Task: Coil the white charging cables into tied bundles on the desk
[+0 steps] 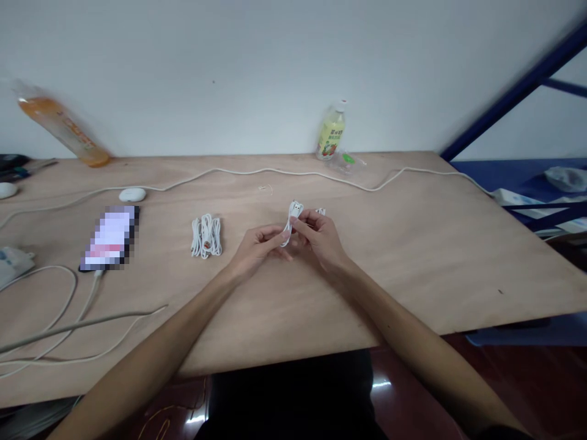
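Both my hands meet over the middle of the wooden table (413, 244). My left hand (257, 247) and my right hand (318, 238) pinch a small folded white cable (293, 219) between their fingertips, its looped end sticking up. A white plug end (320, 212) shows just behind my right hand. A second white cable, coiled into a bundle (206, 236), lies on the table to the left of my left hand.
A phone (111, 237) with a charging lead lies at the left, a white mouse-like object (132, 195) behind it. A long white cord (284, 172) crosses the back. A juice bottle (331, 132) stands by the wall, an orange bottle (64, 129) leans at far left. Blue frame (513, 91) at right.
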A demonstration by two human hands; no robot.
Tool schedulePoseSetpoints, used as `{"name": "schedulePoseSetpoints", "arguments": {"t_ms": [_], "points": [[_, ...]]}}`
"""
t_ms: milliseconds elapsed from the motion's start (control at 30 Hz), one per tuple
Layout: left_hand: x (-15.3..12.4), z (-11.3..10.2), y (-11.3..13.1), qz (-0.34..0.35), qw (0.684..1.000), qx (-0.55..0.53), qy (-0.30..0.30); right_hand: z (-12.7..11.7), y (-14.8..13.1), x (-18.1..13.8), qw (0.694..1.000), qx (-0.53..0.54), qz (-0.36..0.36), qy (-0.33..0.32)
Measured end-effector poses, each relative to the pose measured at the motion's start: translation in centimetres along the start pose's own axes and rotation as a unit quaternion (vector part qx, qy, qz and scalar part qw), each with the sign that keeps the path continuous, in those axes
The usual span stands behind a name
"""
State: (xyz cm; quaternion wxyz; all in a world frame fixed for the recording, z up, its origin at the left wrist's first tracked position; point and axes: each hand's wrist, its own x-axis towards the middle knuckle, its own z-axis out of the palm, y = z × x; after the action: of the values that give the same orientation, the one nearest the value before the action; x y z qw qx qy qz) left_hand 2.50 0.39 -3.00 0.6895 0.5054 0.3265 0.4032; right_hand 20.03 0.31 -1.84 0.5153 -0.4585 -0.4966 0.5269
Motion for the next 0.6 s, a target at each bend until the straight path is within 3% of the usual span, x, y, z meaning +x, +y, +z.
{"name": "schedulePoseSetpoints", "arguments": {"t_ms": [300, 600], "points": [[-0.21, 0.51, 0.78, 0.010, 0.999, 0.048, -0.011, -0.19, 0.24, 0.26, 1.000, 0.002, 0.001, 0.000], [-0.54, 0.44, 0.55, 0.050, 0.988, 0.143, 0.020, -0.28, 0.11, 0.24, 1.000, 0.002, 0.007, -0.004]]}}
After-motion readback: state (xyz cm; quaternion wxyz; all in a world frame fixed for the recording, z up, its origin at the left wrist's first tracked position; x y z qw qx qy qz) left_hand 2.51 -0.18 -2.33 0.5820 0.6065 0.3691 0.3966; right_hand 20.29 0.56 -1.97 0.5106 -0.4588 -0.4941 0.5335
